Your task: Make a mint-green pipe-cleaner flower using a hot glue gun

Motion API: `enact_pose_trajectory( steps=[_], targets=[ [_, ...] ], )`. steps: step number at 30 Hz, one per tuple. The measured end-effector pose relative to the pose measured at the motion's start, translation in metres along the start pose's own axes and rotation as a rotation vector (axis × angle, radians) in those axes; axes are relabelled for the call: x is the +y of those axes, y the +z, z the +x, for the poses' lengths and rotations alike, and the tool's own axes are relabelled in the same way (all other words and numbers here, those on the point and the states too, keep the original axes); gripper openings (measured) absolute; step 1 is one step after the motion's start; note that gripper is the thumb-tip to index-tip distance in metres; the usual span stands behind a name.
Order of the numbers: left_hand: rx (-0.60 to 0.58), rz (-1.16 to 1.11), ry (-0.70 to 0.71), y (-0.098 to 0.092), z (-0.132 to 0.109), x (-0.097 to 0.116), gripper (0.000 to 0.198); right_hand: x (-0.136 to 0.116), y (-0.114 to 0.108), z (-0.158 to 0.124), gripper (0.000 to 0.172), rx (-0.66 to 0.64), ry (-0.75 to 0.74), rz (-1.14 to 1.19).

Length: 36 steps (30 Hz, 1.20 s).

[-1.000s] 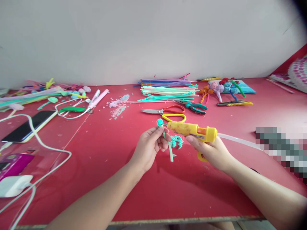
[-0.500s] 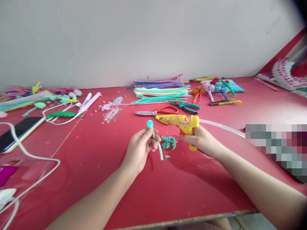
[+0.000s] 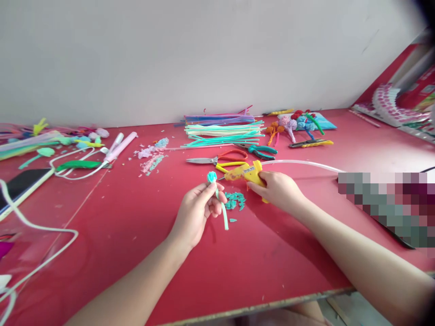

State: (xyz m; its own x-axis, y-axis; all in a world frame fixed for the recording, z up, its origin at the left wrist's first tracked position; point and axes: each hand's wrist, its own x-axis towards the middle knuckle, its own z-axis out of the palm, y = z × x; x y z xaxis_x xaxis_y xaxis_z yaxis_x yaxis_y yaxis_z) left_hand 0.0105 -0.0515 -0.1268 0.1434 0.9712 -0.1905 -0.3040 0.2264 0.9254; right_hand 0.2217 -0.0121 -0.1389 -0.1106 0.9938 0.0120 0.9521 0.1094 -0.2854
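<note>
Between the thumb and fingers of my left hand (image 3: 197,208) is a pipe-cleaner flower (image 3: 212,177), with a teal head on top and a pale green stem hanging below. My right hand (image 3: 280,190) grips a yellow glue gun (image 3: 249,171), whose nozzle points left, close beside the flower head. From this view I cannot tell whether the tip touches it. Small teal clippings (image 3: 235,200) lie on the table just behind the stem. Scissors (image 3: 204,160) with red and yellow handles rest behind the glue gun.
Bundled pipe cleaners (image 3: 224,130) lie along the wall, with teal-handled pliers (image 3: 260,150) before them. Finished fuzzy flowers (image 3: 288,127) and a cutter (image 3: 312,143) are at back right. On the left are a phone (image 3: 23,190), a white cable (image 3: 44,226) and a pink hot tool (image 3: 120,147).
The glue gun has moved left and tilted, bringing its nozzle down next to the flower head. My left hand keeps its hold on the flower. The view has shifted slightly.
</note>
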Motion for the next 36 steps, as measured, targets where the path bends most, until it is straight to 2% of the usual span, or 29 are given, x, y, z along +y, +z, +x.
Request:
enact_pose_trajectory(
  steps=[3, 5, 7, 10, 12, 16, 20, 25, 30, 36],
  targets=[
    [-0.006, 0.002, -0.001, 0.000, 0.000, -0.001, 0.020, 0.002, 0.001, -0.001, 0.032, 0.206, -0.031, 0.007],
    [-0.008, 0.010, 0.002, 0.000, 0.001, -0.001, 0.020, 0.001, -0.001, -0.004, 0.020, 0.309, -0.157, 0.072],
    [-0.011, 0.020, 0.007, -0.001, 0.001, -0.002, 0.021, -0.002, -0.004, -0.009, 0.005, 0.247, -0.399, 0.137],
    [-0.009, 0.028, 0.008, -0.001, 0.002, -0.003, 0.021, -0.009, -0.008, -0.016, 0.012, 0.046, -0.722, 0.134],
    [-0.004, 0.031, 0.003, -0.002, 0.002, -0.003, 0.021, -0.012, -0.007, -0.019, 0.013, -0.013, -0.802, 0.092],
    [-0.010, 0.047, -0.015, -0.002, 0.002, -0.003, 0.021, -0.015, -0.001, -0.020, 0.011, -0.007, -0.873, -0.002],
    [-0.026, 0.048, -0.028, -0.003, 0.002, -0.004, 0.021, -0.019, 0.004, -0.020, 0.020, 0.009, -0.846, 0.021],
    [-0.078, 0.042, -0.074, -0.001, 0.001, -0.005, 0.021, -0.021, -0.006, -0.025, 0.015, 0.056, -0.580, 0.377],
    [-0.145, 0.037, -0.165, 0.002, 0.000, -0.005, 0.022, -0.018, -0.014, -0.028, 0.023, 0.075, -0.626, 0.620],
    [-0.202, 0.041, -0.210, 0.002, -0.002, -0.005, 0.023, -0.018, -0.017, -0.030, 0.020, 0.159, -0.458, 0.727]
  ],
)
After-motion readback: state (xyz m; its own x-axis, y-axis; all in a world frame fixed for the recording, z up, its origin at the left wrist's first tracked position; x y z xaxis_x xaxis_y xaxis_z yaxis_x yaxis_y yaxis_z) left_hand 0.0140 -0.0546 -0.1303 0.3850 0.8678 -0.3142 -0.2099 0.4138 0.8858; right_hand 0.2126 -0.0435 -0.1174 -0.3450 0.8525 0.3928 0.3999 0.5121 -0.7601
